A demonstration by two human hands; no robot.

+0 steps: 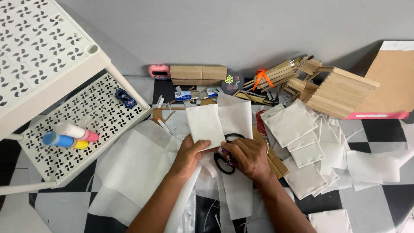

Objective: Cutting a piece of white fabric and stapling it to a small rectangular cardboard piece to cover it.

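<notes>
Overhead, head view — left hand point(189, 156) pinches a white fabric rectangle point(205, 125), holding it flat and taut for the blades. Right hand point(248, 157) is clenched around black scissors point(225, 163) at the rectangle's lower edge. Cut squares point(297, 142) overlap rightward, too many to count; two glue tubes point(71, 136) lie on the shelf point(86, 116).

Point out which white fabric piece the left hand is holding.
The upright rectangular piece at centre, pinched at its lower edge by the left hand. The other cut pieces lie flat in a pile to the right, untouched; the right hand holds black scissors.
</notes>
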